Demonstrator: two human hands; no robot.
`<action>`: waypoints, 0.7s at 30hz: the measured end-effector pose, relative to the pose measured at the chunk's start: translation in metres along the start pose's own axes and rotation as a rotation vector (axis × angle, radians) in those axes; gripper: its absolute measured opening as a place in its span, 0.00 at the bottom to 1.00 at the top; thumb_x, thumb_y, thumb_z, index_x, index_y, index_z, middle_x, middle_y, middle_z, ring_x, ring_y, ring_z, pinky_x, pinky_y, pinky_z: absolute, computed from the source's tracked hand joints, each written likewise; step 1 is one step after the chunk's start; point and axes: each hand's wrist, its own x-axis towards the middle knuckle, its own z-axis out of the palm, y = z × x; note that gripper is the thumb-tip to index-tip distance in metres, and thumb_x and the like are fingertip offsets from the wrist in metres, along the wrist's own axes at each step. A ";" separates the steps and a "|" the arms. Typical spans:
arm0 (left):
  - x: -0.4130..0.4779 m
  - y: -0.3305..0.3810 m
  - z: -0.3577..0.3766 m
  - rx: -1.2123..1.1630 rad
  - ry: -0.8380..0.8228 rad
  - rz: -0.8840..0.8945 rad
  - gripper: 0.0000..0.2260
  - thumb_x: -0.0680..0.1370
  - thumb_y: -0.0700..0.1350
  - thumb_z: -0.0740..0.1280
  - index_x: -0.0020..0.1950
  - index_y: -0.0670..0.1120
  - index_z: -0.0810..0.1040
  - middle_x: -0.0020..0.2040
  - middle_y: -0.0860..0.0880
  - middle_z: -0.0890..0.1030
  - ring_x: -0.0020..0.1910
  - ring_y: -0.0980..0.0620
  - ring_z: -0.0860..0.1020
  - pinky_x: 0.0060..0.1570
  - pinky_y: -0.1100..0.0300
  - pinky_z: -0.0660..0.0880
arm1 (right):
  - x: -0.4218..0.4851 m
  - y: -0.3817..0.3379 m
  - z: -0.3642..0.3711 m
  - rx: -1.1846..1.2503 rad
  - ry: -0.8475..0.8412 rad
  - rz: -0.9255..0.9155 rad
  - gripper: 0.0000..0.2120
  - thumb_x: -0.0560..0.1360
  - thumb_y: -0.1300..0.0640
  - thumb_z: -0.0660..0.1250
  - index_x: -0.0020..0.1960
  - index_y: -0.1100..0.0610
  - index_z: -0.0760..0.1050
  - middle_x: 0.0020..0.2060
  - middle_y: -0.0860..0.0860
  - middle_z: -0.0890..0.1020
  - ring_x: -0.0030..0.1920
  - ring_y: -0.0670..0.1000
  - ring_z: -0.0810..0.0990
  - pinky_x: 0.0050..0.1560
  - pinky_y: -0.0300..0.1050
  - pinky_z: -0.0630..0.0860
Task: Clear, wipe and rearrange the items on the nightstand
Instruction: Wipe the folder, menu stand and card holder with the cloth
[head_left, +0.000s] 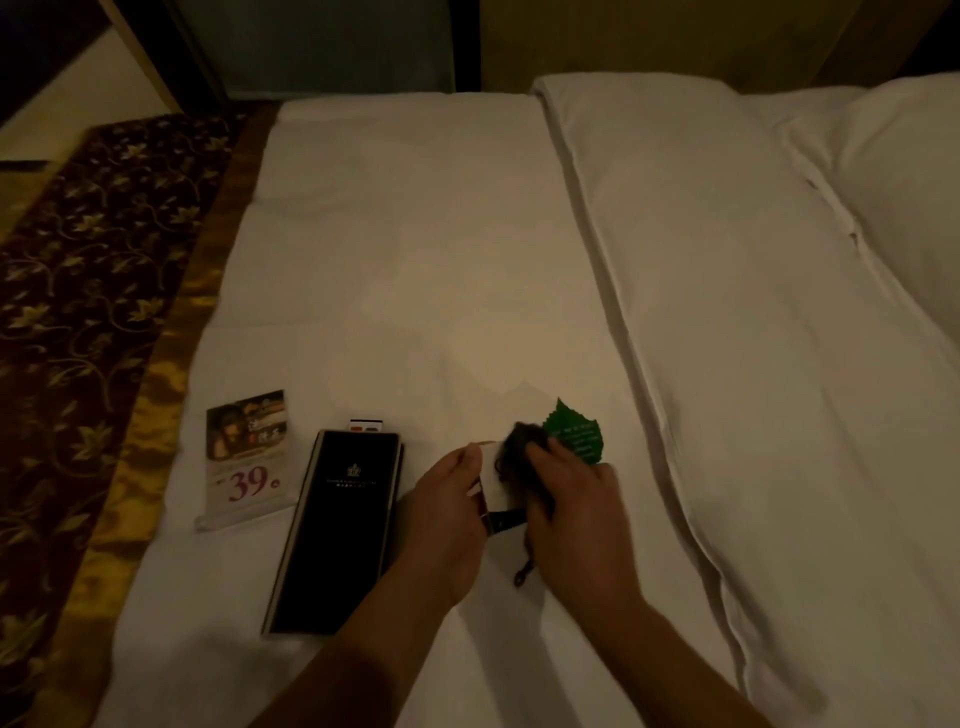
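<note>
The acrylic sign holder (247, 460) on the bed carries a card with a large red "39". The black folder (335, 530) bears a crest and the green leaf-shaped card (579, 434) white lettering, both illegible

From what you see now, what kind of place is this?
Probably a hotel room: a made bed with white sheets, and lying on it a price card reading 39 and a black folder with a crest.

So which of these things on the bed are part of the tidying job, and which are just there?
Part of the job: white card in the left hand; dark cloth in the right hand; green leaf card; black folder; "39" sign stand.
Just there: folded duvet; pillow; patterned fabric at the left.
</note>
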 end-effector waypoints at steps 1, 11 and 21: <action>-0.002 0.001 -0.002 -0.017 -0.001 -0.006 0.15 0.84 0.47 0.59 0.63 0.41 0.80 0.56 0.39 0.85 0.54 0.41 0.84 0.46 0.51 0.82 | -0.007 -0.009 0.003 0.009 -0.005 -0.066 0.23 0.75 0.64 0.65 0.68 0.50 0.74 0.67 0.50 0.76 0.56 0.55 0.73 0.58 0.43 0.71; -0.016 0.017 -0.013 -0.093 0.026 0.065 0.14 0.84 0.46 0.57 0.56 0.41 0.81 0.46 0.42 0.87 0.41 0.46 0.86 0.35 0.54 0.82 | -0.033 0.016 -0.023 -0.141 -0.015 -0.167 0.27 0.62 0.68 0.77 0.58 0.51 0.82 0.61 0.48 0.82 0.43 0.53 0.76 0.36 0.45 0.80; -0.021 0.008 -0.004 -0.106 0.054 0.042 0.15 0.84 0.48 0.57 0.54 0.40 0.81 0.43 0.41 0.87 0.38 0.45 0.86 0.34 0.54 0.82 | -0.046 -0.001 -0.015 -0.137 0.007 -0.317 0.26 0.64 0.67 0.75 0.60 0.50 0.80 0.60 0.48 0.82 0.48 0.55 0.78 0.43 0.46 0.81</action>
